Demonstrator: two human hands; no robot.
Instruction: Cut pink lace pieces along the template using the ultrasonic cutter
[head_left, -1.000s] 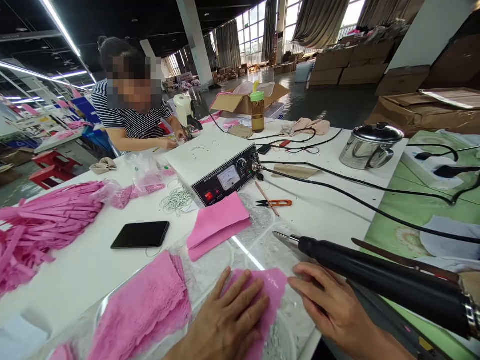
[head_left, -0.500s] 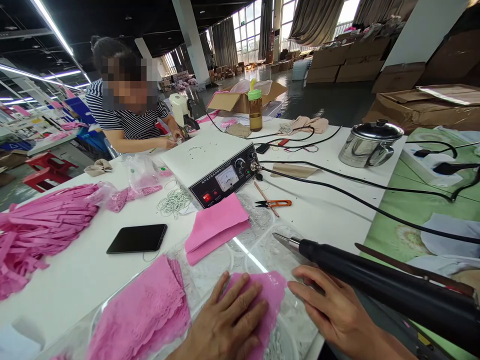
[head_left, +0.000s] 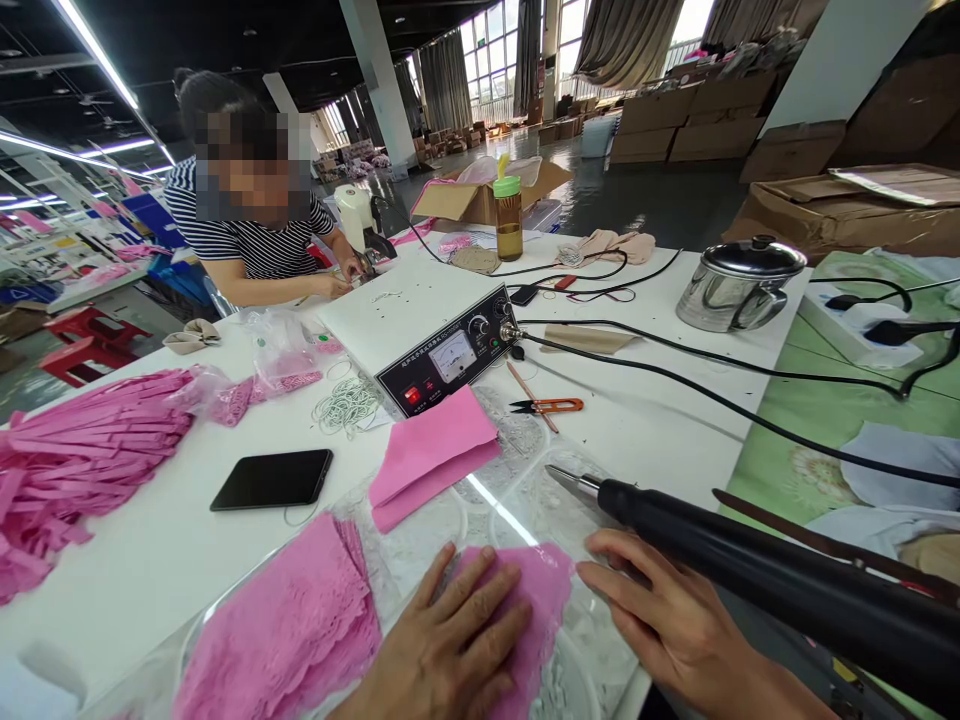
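My left hand (head_left: 457,640) lies flat with fingers spread on a pink fabric piece (head_left: 551,590), which rests on a clear plastic sheet (head_left: 431,565). Close to the right corner of that piece is my right hand (head_left: 667,610), its fingers stretched out and apart with nothing held. Whether its fingertips touch the cloth I cannot tell. Just above the right hand sits a black pen-shaped tool (head_left: 720,540) with a pointed metal tip. A stack of pink scalloped-edge pieces (head_left: 281,620) lies to the left, and a folded pink piece (head_left: 435,455) lies farther back.
A black control box (head_left: 450,350) with a dial stands behind the cloth, cabled to the right. Orange thread snips (head_left: 551,406), a phone (head_left: 271,479), pink strips (head_left: 97,430), a bottle (head_left: 509,220) and a steel pot (head_left: 739,285) share the table. A co-worker (head_left: 255,240) sits across.
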